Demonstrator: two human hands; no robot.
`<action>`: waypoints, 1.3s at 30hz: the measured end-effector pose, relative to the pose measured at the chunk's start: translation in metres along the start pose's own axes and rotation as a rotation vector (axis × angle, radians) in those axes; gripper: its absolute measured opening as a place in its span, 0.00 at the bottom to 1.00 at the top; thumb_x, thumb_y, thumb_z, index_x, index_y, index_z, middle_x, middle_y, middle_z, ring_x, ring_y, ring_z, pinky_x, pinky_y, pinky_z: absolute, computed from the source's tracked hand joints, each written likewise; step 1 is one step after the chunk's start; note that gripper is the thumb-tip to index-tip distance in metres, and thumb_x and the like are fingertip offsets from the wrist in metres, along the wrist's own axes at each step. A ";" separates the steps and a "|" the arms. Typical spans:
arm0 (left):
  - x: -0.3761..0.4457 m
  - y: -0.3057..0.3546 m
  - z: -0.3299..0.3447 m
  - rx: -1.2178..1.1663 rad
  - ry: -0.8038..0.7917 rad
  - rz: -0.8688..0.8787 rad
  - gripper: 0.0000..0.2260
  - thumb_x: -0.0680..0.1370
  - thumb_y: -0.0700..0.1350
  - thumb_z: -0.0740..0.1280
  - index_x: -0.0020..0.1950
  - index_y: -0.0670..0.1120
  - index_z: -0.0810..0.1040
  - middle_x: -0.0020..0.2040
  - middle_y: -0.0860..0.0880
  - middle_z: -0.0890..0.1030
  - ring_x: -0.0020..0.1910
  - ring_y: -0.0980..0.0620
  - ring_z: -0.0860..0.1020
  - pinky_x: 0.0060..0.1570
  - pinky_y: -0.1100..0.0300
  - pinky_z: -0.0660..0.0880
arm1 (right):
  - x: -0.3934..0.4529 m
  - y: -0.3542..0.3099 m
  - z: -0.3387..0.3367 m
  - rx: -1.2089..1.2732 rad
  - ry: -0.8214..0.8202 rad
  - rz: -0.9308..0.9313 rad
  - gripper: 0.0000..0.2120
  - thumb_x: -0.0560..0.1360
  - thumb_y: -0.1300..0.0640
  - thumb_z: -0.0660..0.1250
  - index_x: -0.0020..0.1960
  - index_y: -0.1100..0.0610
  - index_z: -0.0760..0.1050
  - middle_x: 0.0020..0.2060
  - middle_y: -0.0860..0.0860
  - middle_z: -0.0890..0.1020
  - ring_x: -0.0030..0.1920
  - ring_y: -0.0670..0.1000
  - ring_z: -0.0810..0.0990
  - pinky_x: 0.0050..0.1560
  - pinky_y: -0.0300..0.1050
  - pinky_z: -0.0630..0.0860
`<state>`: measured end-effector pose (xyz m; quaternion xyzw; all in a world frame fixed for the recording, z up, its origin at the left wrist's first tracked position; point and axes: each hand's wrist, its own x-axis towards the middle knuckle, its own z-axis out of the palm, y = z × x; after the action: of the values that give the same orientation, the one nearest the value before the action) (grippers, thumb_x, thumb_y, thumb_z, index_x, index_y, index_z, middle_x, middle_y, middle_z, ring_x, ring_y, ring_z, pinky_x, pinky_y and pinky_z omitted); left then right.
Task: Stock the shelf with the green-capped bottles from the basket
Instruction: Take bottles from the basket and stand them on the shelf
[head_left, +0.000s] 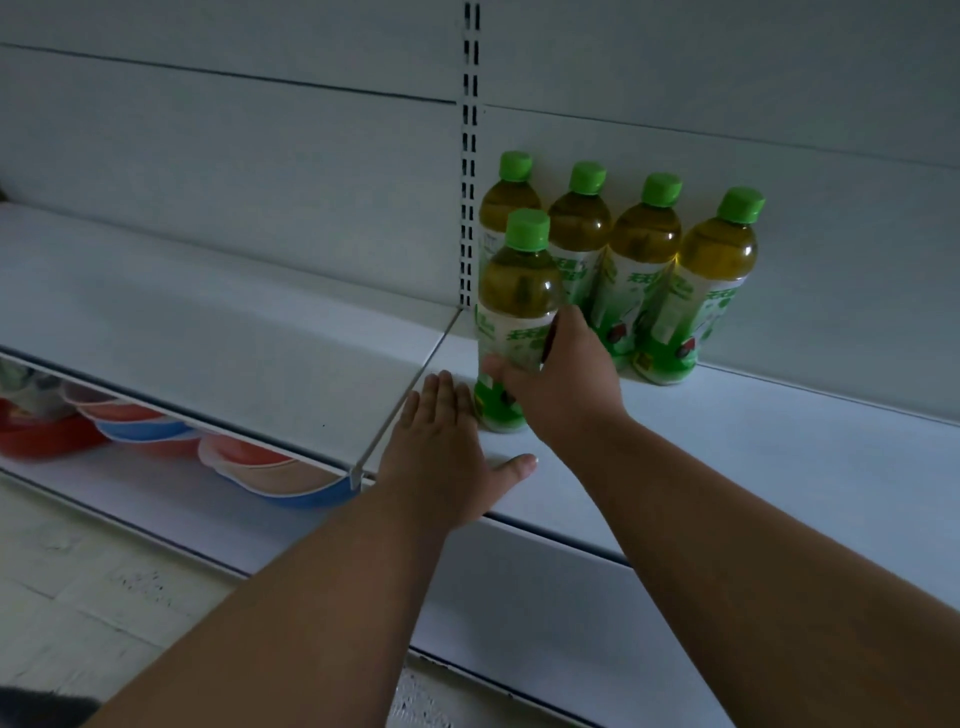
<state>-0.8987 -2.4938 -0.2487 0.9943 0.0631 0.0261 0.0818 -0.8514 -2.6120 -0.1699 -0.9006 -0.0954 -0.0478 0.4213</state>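
Evidently the right hand (563, 374) was wrapped around the label of a green-capped bottle (514, 317), holding it upright on the shelf (779, 452) just near of the four bottles (623, 270) lined along the far wall, probably to begin a second row. Flat, fingers straight, the left hand (441, 447) rested on the shelf left of it, likely as a brace. Amber drink filled the clear bottle above a white-green label.
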 end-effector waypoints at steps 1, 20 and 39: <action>0.000 0.000 0.000 -0.010 0.000 -0.008 0.53 0.71 0.77 0.54 0.81 0.38 0.45 0.81 0.40 0.46 0.81 0.45 0.44 0.78 0.49 0.45 | 0.006 -0.002 0.002 -0.005 0.000 -0.004 0.30 0.67 0.46 0.78 0.63 0.52 0.69 0.57 0.49 0.79 0.57 0.53 0.79 0.57 0.54 0.78; 0.002 -0.003 0.007 0.009 -0.007 0.012 0.54 0.71 0.77 0.50 0.81 0.39 0.40 0.81 0.40 0.41 0.80 0.45 0.40 0.78 0.49 0.43 | 0.064 -0.025 0.034 -0.101 0.024 -0.022 0.34 0.68 0.45 0.78 0.66 0.57 0.68 0.60 0.54 0.78 0.60 0.56 0.78 0.58 0.51 0.76; -0.149 -0.060 -0.092 0.009 0.187 -0.072 0.33 0.75 0.61 0.69 0.74 0.43 0.69 0.70 0.44 0.74 0.68 0.44 0.73 0.67 0.49 0.67 | -0.094 -0.057 -0.011 -0.619 -0.341 -0.542 0.33 0.75 0.42 0.67 0.74 0.52 0.59 0.70 0.55 0.67 0.69 0.59 0.68 0.65 0.55 0.66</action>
<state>-1.0590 -2.4396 -0.1745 0.9850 0.1064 0.1156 0.0721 -0.9550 -2.5969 -0.1359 -0.9217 -0.3774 -0.0337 0.0825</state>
